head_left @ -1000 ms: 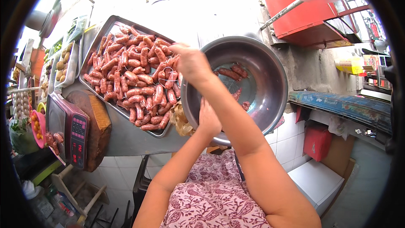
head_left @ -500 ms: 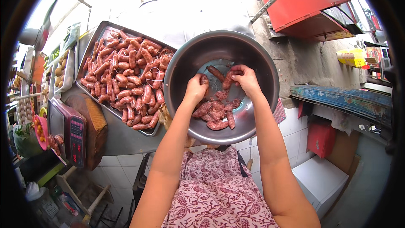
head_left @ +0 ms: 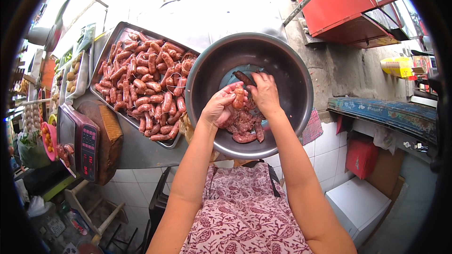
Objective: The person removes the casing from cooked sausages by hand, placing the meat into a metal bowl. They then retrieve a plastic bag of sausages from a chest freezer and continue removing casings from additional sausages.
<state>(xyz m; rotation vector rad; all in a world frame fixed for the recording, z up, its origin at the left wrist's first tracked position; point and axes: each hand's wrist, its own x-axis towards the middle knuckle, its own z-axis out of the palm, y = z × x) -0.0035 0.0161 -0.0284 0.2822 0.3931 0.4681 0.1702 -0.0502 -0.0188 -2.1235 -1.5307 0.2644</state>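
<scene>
A large metal basin (head_left: 296, 113) stands in front of me, holding loose ground sausage meat (head_left: 242, 121) and a few sausage pieces. Over the basin my left hand (head_left: 220, 106) is turned partly palm up, its fingers closed on a short pale sausage (head_left: 238, 98). Beside it, my right hand (head_left: 265, 95) reaches down with bent fingers. Its thumb and forefinger are around the near end of a dark sausage (head_left: 242, 77); the fingertips are partly hidden. One more sausage (head_left: 259, 130) lies by the meat near the basin's front.
Left of the basin, a metal tray (head_left: 109, 49) is heaped with tied sausages (head_left: 146, 82). Further left are a thick wooden board (head_left: 110, 134) and a digital scale (head_left: 77, 141). A red metal box (head_left: 336, 7) and a worn blue ledge (head_left: 381, 113) stand to the right.
My hands have come closer together over the basin. My left hand has turned up, showing the sausage in it. My right hand has let go of a reddish sausage and lowered beside the dark one.
</scene>
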